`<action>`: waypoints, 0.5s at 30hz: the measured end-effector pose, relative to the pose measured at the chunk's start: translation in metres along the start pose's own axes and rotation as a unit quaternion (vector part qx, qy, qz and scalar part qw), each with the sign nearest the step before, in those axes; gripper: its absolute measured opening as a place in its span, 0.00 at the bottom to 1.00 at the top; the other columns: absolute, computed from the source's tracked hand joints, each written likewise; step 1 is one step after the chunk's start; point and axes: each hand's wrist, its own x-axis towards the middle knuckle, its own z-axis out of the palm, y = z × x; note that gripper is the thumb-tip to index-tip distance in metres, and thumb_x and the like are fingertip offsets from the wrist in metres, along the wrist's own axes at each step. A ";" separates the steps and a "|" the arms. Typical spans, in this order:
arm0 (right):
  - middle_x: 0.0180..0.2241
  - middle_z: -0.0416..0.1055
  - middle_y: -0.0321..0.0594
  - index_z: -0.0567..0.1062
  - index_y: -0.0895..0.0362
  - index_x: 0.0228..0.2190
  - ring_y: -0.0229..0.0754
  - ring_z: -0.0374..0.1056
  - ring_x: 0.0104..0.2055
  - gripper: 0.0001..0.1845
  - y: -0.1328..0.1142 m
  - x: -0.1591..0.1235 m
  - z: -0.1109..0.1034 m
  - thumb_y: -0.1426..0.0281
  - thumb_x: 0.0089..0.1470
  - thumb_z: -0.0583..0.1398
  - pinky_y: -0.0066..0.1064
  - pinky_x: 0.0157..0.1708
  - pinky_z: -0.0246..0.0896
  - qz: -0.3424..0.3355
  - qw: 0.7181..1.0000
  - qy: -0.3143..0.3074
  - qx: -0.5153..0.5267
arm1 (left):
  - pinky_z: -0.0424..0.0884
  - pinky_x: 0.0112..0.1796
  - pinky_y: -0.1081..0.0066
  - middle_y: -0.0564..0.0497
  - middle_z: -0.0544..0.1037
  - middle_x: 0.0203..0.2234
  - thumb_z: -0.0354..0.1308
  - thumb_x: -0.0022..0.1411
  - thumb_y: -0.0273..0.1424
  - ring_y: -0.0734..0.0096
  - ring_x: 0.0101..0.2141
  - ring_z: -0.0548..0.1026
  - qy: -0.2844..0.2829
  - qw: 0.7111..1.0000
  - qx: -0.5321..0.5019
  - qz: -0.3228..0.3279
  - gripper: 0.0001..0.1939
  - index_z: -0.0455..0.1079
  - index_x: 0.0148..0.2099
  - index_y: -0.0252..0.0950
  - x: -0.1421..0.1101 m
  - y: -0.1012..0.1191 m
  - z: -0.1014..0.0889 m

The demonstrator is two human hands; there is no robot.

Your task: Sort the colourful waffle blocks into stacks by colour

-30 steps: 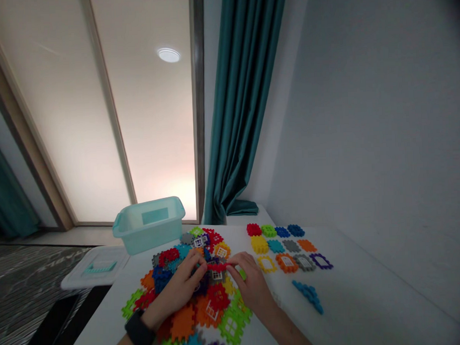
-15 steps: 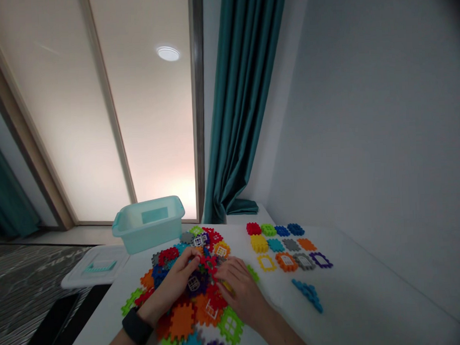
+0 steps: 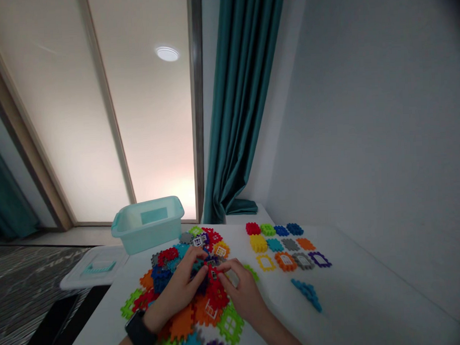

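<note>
Above a heap of notched plastic building tiles, both hands hold a red building tile (image 3: 213,273) with a small window-like opening. My left hand (image 3: 186,279), with a dark watch (image 3: 140,330) on its wrist, pinches the tile's left side. My right hand (image 3: 242,287) grips its right edge between thumb and fingers. Under and around the hands lie an orange tile (image 3: 181,322), a green window tile (image 3: 231,325), a blue tile (image 3: 190,344) and several others. Part of the heap is hidden by the hands.
To the right, tiles sorted by colour stand in rows, among them a yellow stack (image 3: 258,243) and a purple frame (image 3: 319,259). Nearer lies a joined blue piece (image 3: 307,293). A teal bin (image 3: 153,240) and its clear lid (image 3: 95,268) are at back left.
The red tile has tilted and dropped slightly between my hands. My left hand has shifted right and turned; the right thumb and fingers have closed on the tile's edge.
</note>
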 end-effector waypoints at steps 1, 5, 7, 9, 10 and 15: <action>0.35 0.77 0.40 0.76 0.54 0.34 0.46 0.73 0.41 0.06 0.000 0.001 0.000 0.70 0.58 0.58 0.35 0.43 0.66 0.019 1.000 0.008 0.016 | 0.68 0.54 0.56 0.42 0.71 0.53 0.53 0.71 0.39 0.55 0.53 0.70 0.003 1.000 0.025 0.018 0.16 0.64 0.58 0.40 -0.001 -0.002 0.000; 0.33 0.77 0.40 0.76 0.55 0.32 0.47 0.73 0.39 0.07 0.002 0.004 0.001 0.65 0.57 0.60 0.35 0.41 0.67 0.071 0.993 0.029 0.085 | 0.60 0.61 0.47 0.39 0.64 0.63 0.71 0.56 0.42 0.45 0.61 0.63 -0.029 0.987 0.129 0.092 0.45 0.53 0.69 0.42 -0.004 -0.008 0.000; 0.33 0.77 0.41 0.76 0.56 0.31 0.47 0.73 0.38 0.09 0.004 0.005 0.001 0.62 0.56 0.61 0.35 0.41 0.67 0.087 0.989 0.036 0.114 | 0.59 0.61 0.46 0.39 0.66 0.62 0.74 0.51 0.42 0.45 0.61 0.64 -0.043 0.979 0.160 0.117 0.52 0.51 0.70 0.42 -0.003 -0.009 0.000; 0.32 0.77 0.41 0.76 0.56 0.31 0.46 0.73 0.37 0.11 0.005 0.005 0.002 0.61 0.55 0.62 0.35 0.40 0.67 0.095 0.986 0.034 0.131 | 0.60 0.60 0.47 0.40 0.68 0.61 0.75 0.51 0.41 0.46 0.60 0.65 -0.046 0.974 0.177 0.130 0.52 0.51 0.70 0.43 -0.002 -0.007 0.000; 0.32 0.77 0.41 0.76 0.56 0.31 0.46 0.73 0.37 0.11 0.005 0.005 0.003 0.61 0.55 0.62 0.35 0.40 0.68 0.097 0.986 0.032 0.134 | 0.61 0.60 0.47 0.40 0.69 0.60 0.75 0.52 0.41 0.47 0.59 0.66 -0.044 0.973 0.182 0.134 0.51 0.51 0.70 0.43 -0.001 -0.007 0.000; 0.32 0.77 0.41 0.76 0.56 0.32 0.46 0.73 0.38 0.10 0.005 0.003 0.005 0.62 0.57 0.61 0.35 0.40 0.68 0.082 0.989 0.028 0.121 | 0.63 0.58 0.49 0.41 0.71 0.57 0.74 0.53 0.42 0.48 0.57 0.69 -0.038 0.975 0.180 0.128 0.46 0.57 0.68 0.42 -0.001 -0.001 -0.002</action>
